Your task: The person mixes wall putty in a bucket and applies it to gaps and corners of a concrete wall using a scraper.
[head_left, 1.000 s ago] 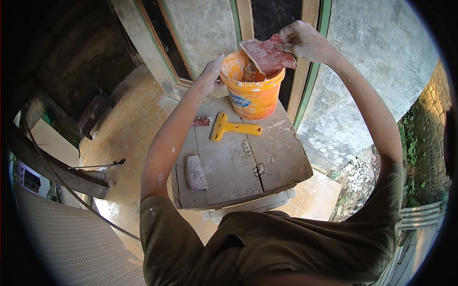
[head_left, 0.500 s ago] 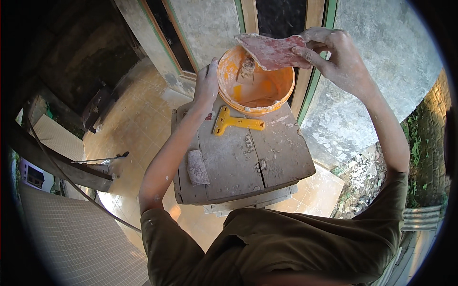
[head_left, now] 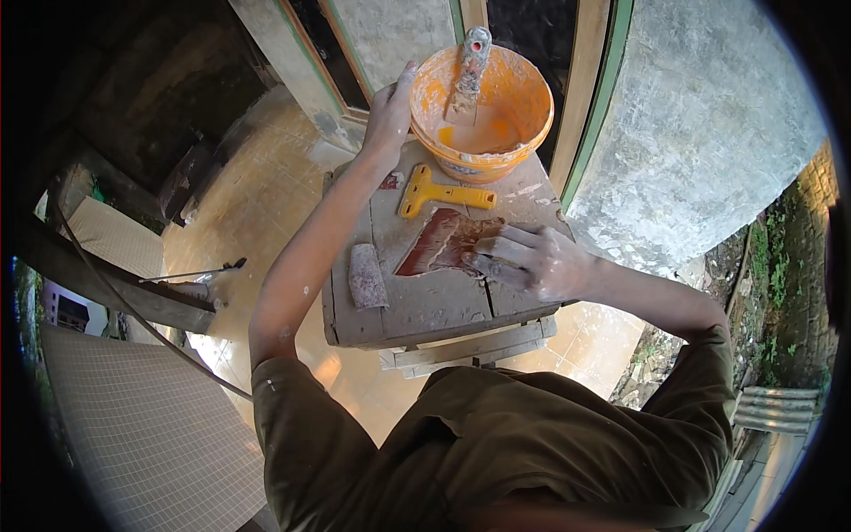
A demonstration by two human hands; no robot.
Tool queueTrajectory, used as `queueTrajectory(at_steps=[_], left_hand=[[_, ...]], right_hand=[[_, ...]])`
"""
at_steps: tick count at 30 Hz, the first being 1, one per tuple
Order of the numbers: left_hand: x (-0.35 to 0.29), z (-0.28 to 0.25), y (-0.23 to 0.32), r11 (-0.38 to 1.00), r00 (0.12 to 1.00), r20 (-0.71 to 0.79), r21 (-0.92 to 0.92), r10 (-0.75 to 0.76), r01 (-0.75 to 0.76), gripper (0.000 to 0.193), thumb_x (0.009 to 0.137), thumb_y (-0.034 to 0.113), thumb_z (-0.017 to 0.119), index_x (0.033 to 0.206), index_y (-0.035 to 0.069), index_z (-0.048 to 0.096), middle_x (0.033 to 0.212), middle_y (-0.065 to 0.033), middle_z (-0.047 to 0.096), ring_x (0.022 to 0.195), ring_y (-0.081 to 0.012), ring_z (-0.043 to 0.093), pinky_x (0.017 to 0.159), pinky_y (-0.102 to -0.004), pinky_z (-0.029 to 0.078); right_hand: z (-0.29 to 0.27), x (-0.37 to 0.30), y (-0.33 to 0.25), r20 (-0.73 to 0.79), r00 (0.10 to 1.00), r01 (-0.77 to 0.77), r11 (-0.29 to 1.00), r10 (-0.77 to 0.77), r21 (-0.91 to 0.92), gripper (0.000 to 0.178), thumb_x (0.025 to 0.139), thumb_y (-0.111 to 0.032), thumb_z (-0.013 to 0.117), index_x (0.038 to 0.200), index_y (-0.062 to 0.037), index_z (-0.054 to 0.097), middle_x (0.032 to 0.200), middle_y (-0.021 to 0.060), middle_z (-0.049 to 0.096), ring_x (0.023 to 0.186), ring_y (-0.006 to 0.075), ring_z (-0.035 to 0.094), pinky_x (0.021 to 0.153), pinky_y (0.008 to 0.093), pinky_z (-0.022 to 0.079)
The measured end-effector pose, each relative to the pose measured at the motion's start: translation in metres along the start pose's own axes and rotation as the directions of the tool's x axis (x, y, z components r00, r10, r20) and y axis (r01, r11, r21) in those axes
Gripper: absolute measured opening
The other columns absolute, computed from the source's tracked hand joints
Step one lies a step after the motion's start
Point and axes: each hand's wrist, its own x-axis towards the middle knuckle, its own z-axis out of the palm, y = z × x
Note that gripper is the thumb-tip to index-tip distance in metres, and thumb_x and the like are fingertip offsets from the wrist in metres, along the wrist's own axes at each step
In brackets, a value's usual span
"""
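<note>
My left hand [head_left: 390, 115] is closed on the left rim of an orange bucket [head_left: 527, 84] with pale paste in it. Against the bucket's inner wall leans a putty knife [head_left: 472, 66], its handle up and caked with paste. On the wooden tabletop, my right hand [head_left: 541, 262] grips the right end of a reddish-brown sheet [head_left: 434, 244], streaked with pale residue; its fingertips are partly hidden. Just beyond the sheet lies a yellow scraper [head_left: 448, 193]. A curled, dusty piece of sheet [head_left: 365, 277] rests to the left.
The worn wooden table [head_left: 417, 324] stands close to a grey plastered wall [head_left: 700, 115] and a green-edged door frame [head_left: 594, 115]. Tiled floor [head_left: 257, 186] spreads to the left, where a long-handled tool [head_left: 199, 271] lies. Rubble [head_left: 638, 359] covers ground at the right.
My right hand has brought the reddish-brown sheet down from above the bucket onto the tabletop, nearer to me. The putty knife's handle now shows. My left hand remains at the bucket's rim.
</note>
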Motion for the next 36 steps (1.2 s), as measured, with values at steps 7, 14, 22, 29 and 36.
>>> queueTrajectory(at_steps=[7,14,22,29,36], left_hand=[[-0.002,-0.001,-0.003,0.999,0.999,0.012,0.001,0.049,-0.049,0.055,0.094,0.047,0.047,0.102,-0.006,0.061,0.093,-0.0083,0.064,0.082,-0.0115,0.06,0.073,-0.025,0.047],[-0.014,-0.002,-0.003,0.993,0.994,0.004,0.019,0.113,-0.113,0.056,0.094,0.048,0.047,0.099,-0.005,0.062,0.09,-0.0072,0.064,0.08,-0.011,0.059,0.073,-0.0246,0.047],[-0.039,-0.004,-0.002,0.978,0.982,-0.004,-0.092,0.187,-0.186,0.045,0.097,0.035,0.048,0.104,-0.008,0.06,0.093,-0.0068,0.063,0.082,-0.009,0.057,0.074,-0.0234,0.047],[-0.044,0.003,0.001,0.973,0.98,-0.031,-0.118,0.197,-0.2,0.042,0.097,0.032,0.048,0.103,-0.007,0.06,0.091,-0.0064,0.063,0.079,-0.0084,0.057,0.072,-0.0226,0.048],[-0.048,0.008,-0.002,0.952,0.957,-0.023,0.109,0.289,-0.285,0.042,0.097,0.034,0.049,0.085,-0.004,0.059,0.072,-0.0022,0.053,0.067,-0.0076,0.046,0.061,-0.0234,0.041]], right_hand=[[0.04,0.014,0.014,-0.055,0.994,0.094,0.994,-0.091,0.055,0.03,0.067,-0.012,0.065,0.094,0.001,0.066,0.097,0.0078,0.054,0.089,0.0217,0.056,0.062,0.031,0.054],[0.072,0.035,0.007,0.046,0.989,0.133,0.986,-0.138,0.097,0.03,0.072,-0.013,0.059,0.098,-0.0001,0.065,0.101,0.0079,0.053,0.092,0.0217,0.056,0.064,0.0315,0.054],[-0.032,0.054,0.006,-0.072,0.988,0.124,0.973,-0.14,-0.193,0.029,0.071,-0.013,0.063,0.099,-0.005,0.065,0.073,-0.0014,0.056,0.079,0.0135,0.059,0.06,0.0248,0.05],[-0.089,0.09,0.11,-0.052,0.998,-0.052,0.77,0.025,-0.636,0.038,0.079,-0.021,0.066,0.113,-0.0036,0.062,0.097,0.0095,0.057,0.084,0.0216,0.06,0.073,0.0317,0.056],[-0.08,0.089,0.091,0.206,0.932,-0.191,0.886,0.299,-0.422,0.023,0.08,-0.018,0.068,0.097,-0.0026,0.069,0.098,0.0083,0.064,0.086,0.0207,0.064,0.072,0.0299,0.055]])
